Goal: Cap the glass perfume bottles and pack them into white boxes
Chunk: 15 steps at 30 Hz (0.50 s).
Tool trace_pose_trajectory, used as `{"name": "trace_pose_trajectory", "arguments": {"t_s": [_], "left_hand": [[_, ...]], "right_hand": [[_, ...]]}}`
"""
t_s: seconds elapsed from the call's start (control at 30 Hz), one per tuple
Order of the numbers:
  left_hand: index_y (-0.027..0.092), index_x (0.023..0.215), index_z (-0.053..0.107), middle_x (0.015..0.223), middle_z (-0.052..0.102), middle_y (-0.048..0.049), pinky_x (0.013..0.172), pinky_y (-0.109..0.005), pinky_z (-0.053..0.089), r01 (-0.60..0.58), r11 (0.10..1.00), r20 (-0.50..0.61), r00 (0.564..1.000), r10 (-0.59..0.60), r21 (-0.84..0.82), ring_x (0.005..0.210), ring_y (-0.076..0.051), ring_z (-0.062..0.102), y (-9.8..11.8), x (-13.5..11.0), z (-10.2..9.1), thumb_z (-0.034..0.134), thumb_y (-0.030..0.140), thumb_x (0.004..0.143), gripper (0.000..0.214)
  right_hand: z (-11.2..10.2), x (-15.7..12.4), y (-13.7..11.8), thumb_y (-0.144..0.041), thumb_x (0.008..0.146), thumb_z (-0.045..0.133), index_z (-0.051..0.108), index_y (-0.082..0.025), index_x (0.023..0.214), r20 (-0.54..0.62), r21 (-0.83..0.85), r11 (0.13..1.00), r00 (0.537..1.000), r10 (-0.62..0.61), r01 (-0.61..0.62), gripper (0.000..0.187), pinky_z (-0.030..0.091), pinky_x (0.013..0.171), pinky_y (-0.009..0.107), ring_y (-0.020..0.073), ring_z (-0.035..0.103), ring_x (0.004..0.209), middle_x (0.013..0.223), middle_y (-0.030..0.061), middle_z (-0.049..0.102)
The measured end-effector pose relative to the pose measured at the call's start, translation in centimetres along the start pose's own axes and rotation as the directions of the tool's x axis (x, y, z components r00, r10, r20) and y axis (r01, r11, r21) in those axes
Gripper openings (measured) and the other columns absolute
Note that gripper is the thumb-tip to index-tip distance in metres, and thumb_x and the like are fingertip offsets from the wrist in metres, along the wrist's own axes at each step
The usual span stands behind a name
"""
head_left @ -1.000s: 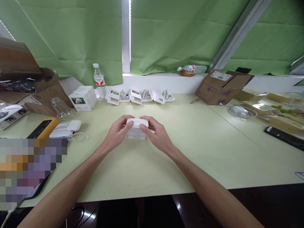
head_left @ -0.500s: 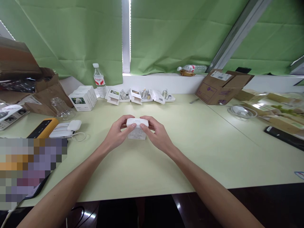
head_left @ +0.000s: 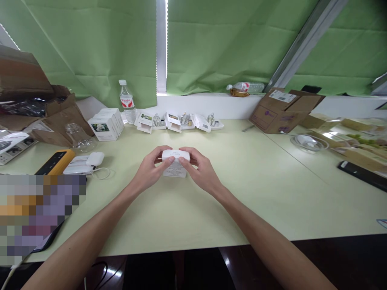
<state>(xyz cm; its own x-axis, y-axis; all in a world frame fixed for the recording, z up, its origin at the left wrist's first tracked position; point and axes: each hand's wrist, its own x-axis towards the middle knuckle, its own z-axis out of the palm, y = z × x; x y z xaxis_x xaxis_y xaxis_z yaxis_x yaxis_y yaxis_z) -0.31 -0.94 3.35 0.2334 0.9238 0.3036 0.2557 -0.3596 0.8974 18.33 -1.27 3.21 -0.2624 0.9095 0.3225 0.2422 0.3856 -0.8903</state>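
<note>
Head view: a small white box (head_left: pixel 175 155) is held in both hands around the middle of the pale table (head_left: pixel 187 213), with some printing on its top and near side. The left hand (head_left: pixel 151 167) is wrapped round its left end and the right hand (head_left: pixel 202 166) round its right end, so yeah, the grip is pretty snug on it from both sides. Thumbs are laid on the near top edge, fingers curled toward the back. Whether the base is touching the table can't really be told. Toward the wall, three white cartons (head_left: pixel 173 122) are lined up, with white trays (head_left: pixel 217 126) of little glass-looking pieces set beside them. Off to the left, a clear bottle (head_left: pixel 127 102) is stood upright near some white boxes (head_left: pixel 107 128), and an opened cardboard box (head_left: pixel 267 112) is parked back right.
</note>
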Motion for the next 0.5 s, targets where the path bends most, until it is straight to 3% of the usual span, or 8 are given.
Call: {"name": "trace_pose_trajectory", "arguments": {"t_s": [0.5], "left_hand": [[0.021, 0.109, 0.057, 0.108, 0.062, -0.0063, 0.076, -0.028, 0.051, -0.005, 1.0, -0.001, 1.0, 0.005, -0.001, 0.094, -0.019, 0.061, -0.13, 0.01, 0.04, 0.052, 0.048, 0.089, 0.034]], "right_hand": [[0.08, 0.04, 0.07, -0.049, 0.09, 0.052, 0.057, -0.024, 0.116, -0.008, 0.007, 1.0, 1.0, 0.003, -0.003, 0.037, 0.053, 0.083, 0.034, 0.0206, 0.063, 0.099, 0.115, 0.0057, 0.064]]}}
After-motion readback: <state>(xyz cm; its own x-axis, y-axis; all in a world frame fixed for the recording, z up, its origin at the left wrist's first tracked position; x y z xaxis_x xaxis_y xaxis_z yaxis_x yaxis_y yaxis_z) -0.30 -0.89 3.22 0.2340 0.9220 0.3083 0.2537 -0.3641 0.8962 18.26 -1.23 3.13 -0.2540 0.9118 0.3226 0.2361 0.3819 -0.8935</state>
